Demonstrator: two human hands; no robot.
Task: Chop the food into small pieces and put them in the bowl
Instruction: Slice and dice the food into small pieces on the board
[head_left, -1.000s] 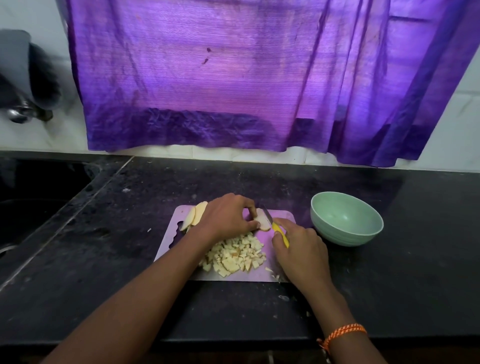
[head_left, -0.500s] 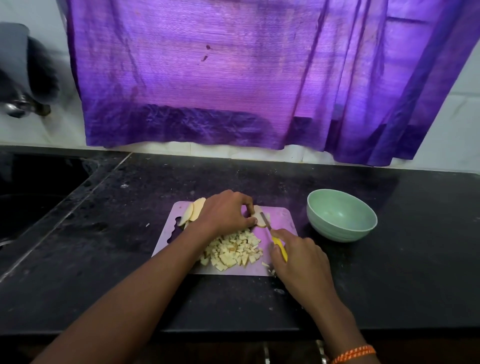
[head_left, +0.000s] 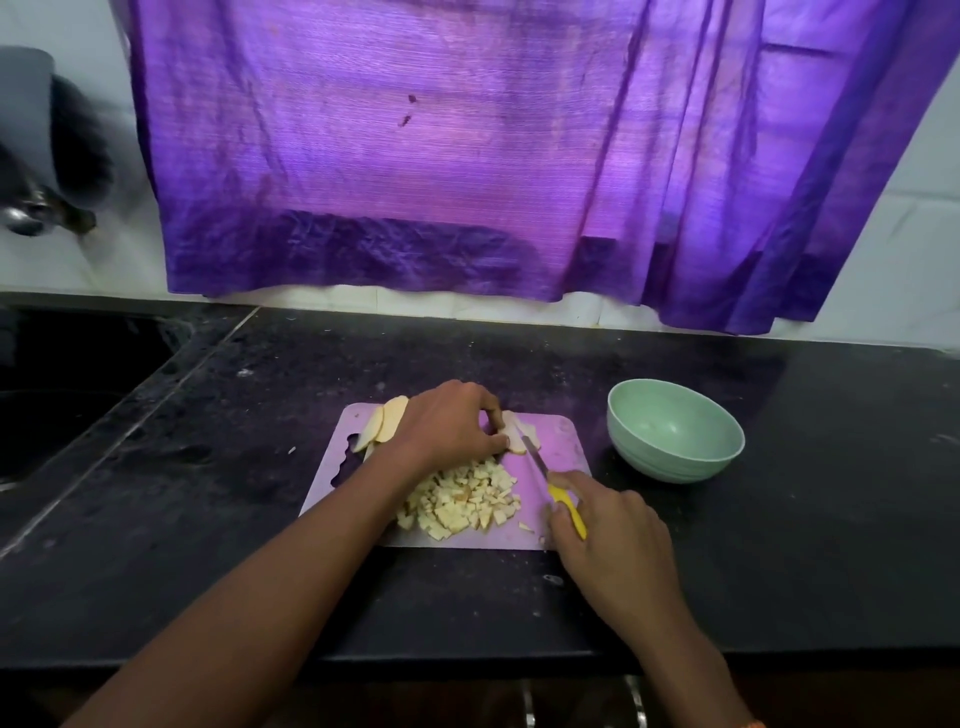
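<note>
A pale purple cutting board (head_left: 561, 441) lies on the black counter. A heap of small pale diced pieces (head_left: 462, 501) sits on its near half. My left hand (head_left: 452, 423) holds a pale slice (head_left: 519, 434) down with curled fingertips at the board's far middle. My right hand (head_left: 613, 540) grips a yellow-handled knife (head_left: 566, 506) whose blade points up-left, its tip at that slice. Two or three uncut slices (head_left: 384, 423) lie at the board's far left. An empty light green bowl (head_left: 675, 431) stands right of the board.
A dark sink (head_left: 62, 395) is set into the counter at the left, with a tap (head_left: 31, 213) on the wall above it. A purple curtain (head_left: 467, 156) hangs behind the counter. The counter's front edge runs just below the board.
My right hand has drawn the knife back toward me and to the right, the blade sliding along the slice. The left hand stays on the slice.
</note>
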